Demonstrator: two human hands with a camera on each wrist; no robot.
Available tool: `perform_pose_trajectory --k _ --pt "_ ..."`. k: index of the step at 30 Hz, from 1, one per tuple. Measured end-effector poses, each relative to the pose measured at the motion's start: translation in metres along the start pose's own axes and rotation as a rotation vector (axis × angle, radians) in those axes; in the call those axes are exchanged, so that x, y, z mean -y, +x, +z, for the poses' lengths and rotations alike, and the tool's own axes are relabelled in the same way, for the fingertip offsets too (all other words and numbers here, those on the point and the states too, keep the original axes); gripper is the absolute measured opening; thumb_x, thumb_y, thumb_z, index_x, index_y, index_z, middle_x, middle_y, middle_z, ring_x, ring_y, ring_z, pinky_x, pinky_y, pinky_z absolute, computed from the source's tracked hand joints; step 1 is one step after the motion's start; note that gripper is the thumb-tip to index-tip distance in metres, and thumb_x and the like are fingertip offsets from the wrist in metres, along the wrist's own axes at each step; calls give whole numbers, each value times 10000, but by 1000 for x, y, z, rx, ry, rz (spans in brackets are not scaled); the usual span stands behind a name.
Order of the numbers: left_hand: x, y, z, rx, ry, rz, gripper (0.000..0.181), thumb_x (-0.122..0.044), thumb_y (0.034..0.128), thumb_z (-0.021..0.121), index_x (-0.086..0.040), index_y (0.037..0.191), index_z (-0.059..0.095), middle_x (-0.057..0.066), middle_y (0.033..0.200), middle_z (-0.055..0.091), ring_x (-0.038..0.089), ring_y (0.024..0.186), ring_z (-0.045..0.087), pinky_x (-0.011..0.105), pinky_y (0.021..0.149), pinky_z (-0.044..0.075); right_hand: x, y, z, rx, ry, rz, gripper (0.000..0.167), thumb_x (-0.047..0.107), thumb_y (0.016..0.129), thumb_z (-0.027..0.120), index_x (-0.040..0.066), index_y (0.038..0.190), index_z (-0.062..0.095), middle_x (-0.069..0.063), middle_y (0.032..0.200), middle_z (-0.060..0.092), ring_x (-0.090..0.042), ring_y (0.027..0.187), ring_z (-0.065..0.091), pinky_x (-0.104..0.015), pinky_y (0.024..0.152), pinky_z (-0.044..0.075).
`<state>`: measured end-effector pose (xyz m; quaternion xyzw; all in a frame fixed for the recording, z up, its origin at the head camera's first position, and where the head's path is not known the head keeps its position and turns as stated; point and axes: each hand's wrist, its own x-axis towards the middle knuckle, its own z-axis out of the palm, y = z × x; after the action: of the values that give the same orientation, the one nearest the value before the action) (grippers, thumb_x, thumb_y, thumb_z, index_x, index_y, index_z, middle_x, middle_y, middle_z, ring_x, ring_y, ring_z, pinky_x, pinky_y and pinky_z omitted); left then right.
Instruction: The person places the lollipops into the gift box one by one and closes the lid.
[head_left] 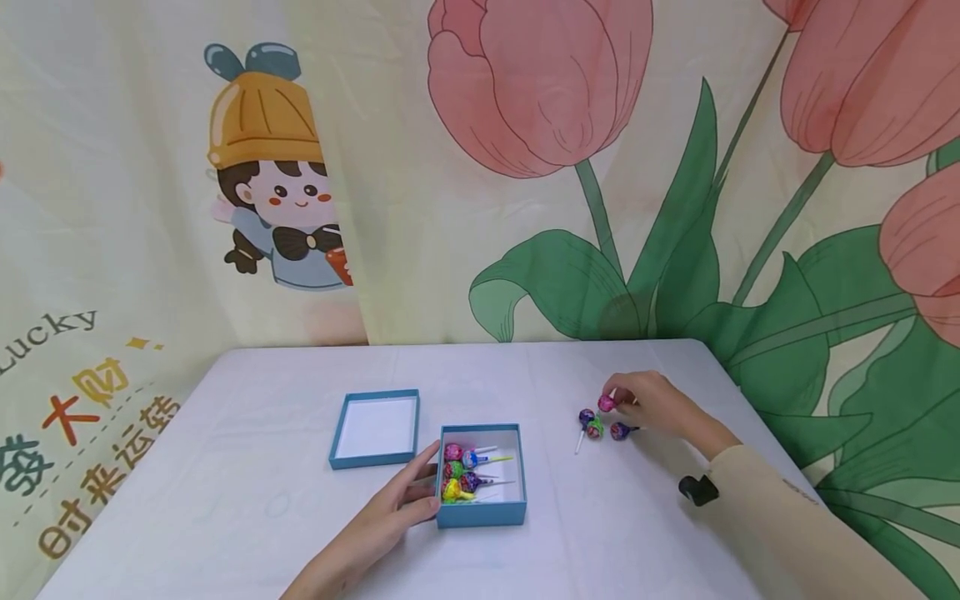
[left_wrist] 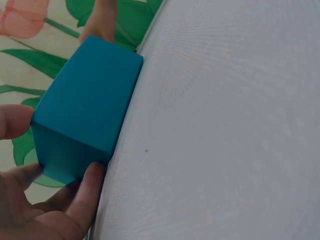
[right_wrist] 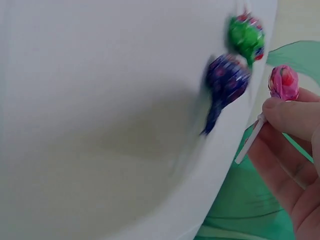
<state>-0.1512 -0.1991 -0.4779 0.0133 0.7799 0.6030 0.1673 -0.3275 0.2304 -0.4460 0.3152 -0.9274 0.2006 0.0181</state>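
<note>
A pink-wrapped lollipop is pinched between the thumb and fingers of my right hand; its white stick shows in the right wrist view. Just below that hand, on the table, lie a dark blue lollipop, a green one and another dark one. My left hand rests its fingertips against the left side of an open blue box, without gripping round it. Several lollipops in pink, blue, green and yellow wrappers lie inside, mostly along its left wall.
A blue-rimmed lid with a white inside lies behind and left of the box. White cloth covers the table. A printed curtain with tulips hangs behind the table's far edge.
</note>
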Motion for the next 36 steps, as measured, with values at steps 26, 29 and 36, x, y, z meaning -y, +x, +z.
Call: perform_pose_trajectory --k 26,29,36 --pt "1 1 0 -7 -5 11 753 -317 1056 664 -316 1699 272 238 1663 359 378 1405 510 645 1107 467 154 26 5 19 236 -158 294 34 939 804 165 1196 749 31 980 772 -75 833 671 -218 721 600" --pt "1 1 1 -5 -1 11 755 -325 1057 661 -315 1701 267 243 1664 355 384 1407 510 660 1104 461 166 29 11 45 252 -177 298 29 950 790 163 1212 744 2 987 778 -74 844 672 -208 733 596" --pt "1 0 0 7 -2 13 756 -336 1061 655 -317 1703 256 242 1675 342 396 1415 502 680 1105 447 186 36 24 69 277 -209 290 24 958 778 143 1219 731 -3 955 770 -59 821 663 -185 743 586"
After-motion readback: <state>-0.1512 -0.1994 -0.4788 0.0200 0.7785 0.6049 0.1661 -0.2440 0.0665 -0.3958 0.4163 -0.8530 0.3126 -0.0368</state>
